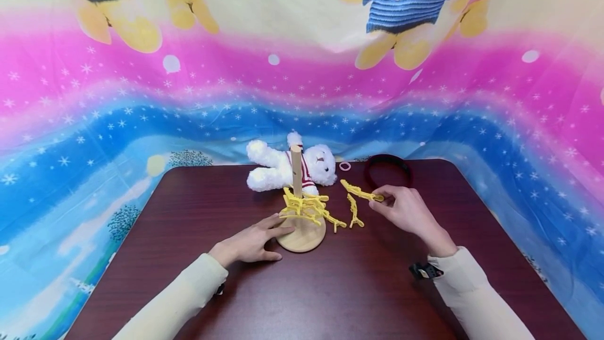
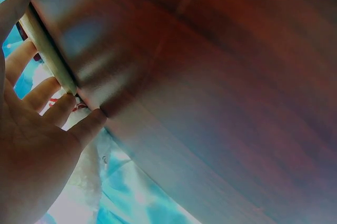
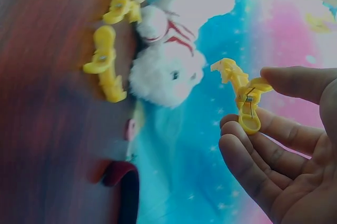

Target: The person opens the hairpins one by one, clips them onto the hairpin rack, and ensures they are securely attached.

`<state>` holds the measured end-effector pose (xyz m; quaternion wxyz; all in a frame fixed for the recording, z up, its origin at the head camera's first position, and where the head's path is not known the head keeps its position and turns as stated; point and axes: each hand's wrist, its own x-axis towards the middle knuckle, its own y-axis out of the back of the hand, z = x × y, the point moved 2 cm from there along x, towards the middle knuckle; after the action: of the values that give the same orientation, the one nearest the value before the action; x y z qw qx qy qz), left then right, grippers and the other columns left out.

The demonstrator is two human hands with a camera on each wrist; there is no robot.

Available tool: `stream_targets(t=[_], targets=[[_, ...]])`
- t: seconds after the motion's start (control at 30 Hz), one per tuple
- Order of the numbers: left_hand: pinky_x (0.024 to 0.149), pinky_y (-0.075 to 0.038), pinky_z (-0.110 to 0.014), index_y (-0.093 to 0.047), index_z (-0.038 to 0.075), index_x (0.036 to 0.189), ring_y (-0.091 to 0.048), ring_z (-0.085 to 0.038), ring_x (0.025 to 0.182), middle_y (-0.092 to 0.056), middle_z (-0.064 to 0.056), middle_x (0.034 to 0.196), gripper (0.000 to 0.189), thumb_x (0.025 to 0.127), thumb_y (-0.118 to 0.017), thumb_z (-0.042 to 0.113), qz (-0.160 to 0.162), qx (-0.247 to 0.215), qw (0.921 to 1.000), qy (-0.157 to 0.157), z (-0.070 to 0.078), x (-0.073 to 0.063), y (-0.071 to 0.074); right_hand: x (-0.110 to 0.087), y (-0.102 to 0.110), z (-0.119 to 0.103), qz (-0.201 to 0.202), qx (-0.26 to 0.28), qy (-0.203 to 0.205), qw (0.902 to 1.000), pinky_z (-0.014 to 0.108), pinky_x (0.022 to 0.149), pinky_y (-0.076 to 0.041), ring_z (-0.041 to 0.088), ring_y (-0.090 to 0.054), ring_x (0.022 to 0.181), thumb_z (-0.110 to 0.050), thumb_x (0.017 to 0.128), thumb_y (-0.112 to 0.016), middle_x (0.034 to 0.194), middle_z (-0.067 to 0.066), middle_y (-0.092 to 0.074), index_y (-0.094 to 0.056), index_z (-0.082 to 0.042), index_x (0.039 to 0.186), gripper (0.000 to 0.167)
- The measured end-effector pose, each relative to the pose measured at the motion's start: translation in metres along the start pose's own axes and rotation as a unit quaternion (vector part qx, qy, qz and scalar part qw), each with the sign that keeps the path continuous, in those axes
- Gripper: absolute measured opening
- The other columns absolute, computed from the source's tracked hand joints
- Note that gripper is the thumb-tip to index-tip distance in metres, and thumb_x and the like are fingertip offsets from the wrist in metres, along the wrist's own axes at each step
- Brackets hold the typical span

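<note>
My right hand (image 1: 407,211) pinches a yellow spring clip (image 1: 359,192) by its handle end between thumb and fingers, above the right side of the table. In the right wrist view the small metal coil of this clip (image 3: 247,99) shows. Several like clips (image 1: 305,208) cluster around the lower post of a wooden stand (image 1: 297,172). Fingers of my left hand (image 1: 252,240) rest, fairly straight, at the left edge of its round base (image 1: 304,243). Another yellow clip (image 1: 353,213) lies on the table between the stand and my right hand.
Behind the stand, a white teddy bear (image 1: 322,164) in a red-striped top lies on its side. A pink ring (image 1: 345,166) and a dark red headband (image 1: 388,157) lie to its right. Printed cloth (image 1: 302,88) hangs around the brown table (image 1: 189,198).
</note>
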<state>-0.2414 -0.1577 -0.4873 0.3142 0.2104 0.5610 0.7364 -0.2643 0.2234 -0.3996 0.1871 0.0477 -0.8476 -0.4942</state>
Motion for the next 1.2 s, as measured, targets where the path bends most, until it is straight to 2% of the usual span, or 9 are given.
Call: stream_targets(t=[0.13, 0.4, 0.7, 1.0, 1.2], targets=[[0.116, -0.037, -0.051, -0.041, 0.028, 0.154, -0.026, -0.039, 0.152, -0.032, -0.018, 0.161, 0.074, 0.089, -0.073, 0.043, 0.004, 0.001, 1.0000, -0.006, 0.000, 0.000, 0.000, 0.000, 0.005, -0.012, -0.004, 0.010, 0.007, 0.9999, 0.029, 0.067, -0.052, 0.008, -0.065, 0.074, -0.034, 0.089, -0.075, 0.085, -0.004, -0.074, -0.075, -0.017, 0.107, 0.025], [0.117, -0.037, -0.048, -0.039, 0.030, 0.155, -0.022, -0.036, 0.153, -0.029, -0.016, 0.163, 0.074, 0.090, -0.071, 0.046, -0.009, 0.003, 0.9999, 0.006, -0.001, 0.000, 0.001, 0.000, 0.010, -0.030, -0.011, 0.030, 0.020, 0.9993, 0.030, 0.070, -0.055, 0.009, -0.067, 0.078, -0.032, 0.090, -0.075, 0.090, -0.002, -0.075, -0.075, -0.014, 0.113, 0.029], [0.118, -0.036, -0.047, -0.038, 0.031, 0.154, -0.021, -0.034, 0.154, -0.027, -0.017, 0.163, 0.073, 0.091, -0.070, 0.047, -0.014, 0.000, 0.9998, 0.013, 0.000, -0.001, 0.001, 0.000, 0.014, -0.045, -0.018, 0.039, 0.041, 0.9983, 0.027, 0.067, -0.052, 0.008, -0.065, 0.078, -0.031, 0.091, -0.074, 0.090, -0.005, -0.074, -0.074, -0.016, 0.118, 0.031], [0.118, -0.036, -0.047, -0.038, 0.031, 0.155, -0.021, -0.034, 0.154, -0.027, -0.017, 0.163, 0.073, 0.091, -0.070, 0.046, -0.015, 0.001, 0.9998, 0.013, -0.001, 0.000, 0.001, 0.000, 0.015, -0.062, -0.016, 0.046, 0.072, 0.9962, 0.023, 0.059, -0.048, 0.005, -0.065, 0.073, -0.027, 0.090, -0.075, 0.087, -0.008, -0.076, -0.075, -0.020, 0.117, 0.028], [0.118, -0.036, -0.047, -0.038, 0.033, 0.154, -0.020, -0.032, 0.155, -0.027, -0.015, 0.164, 0.073, 0.091, -0.070, 0.046, -0.017, -0.003, 0.9997, 0.018, 0.000, -0.001, 0.000, 0.003, 0.015, -0.073, -0.009, 0.033, 0.101, 0.9942, 0.022, 0.057, -0.044, 0.004, -0.059, 0.064, -0.027, 0.088, -0.077, 0.082, -0.010, -0.075, -0.077, -0.022, 0.112, 0.025]])
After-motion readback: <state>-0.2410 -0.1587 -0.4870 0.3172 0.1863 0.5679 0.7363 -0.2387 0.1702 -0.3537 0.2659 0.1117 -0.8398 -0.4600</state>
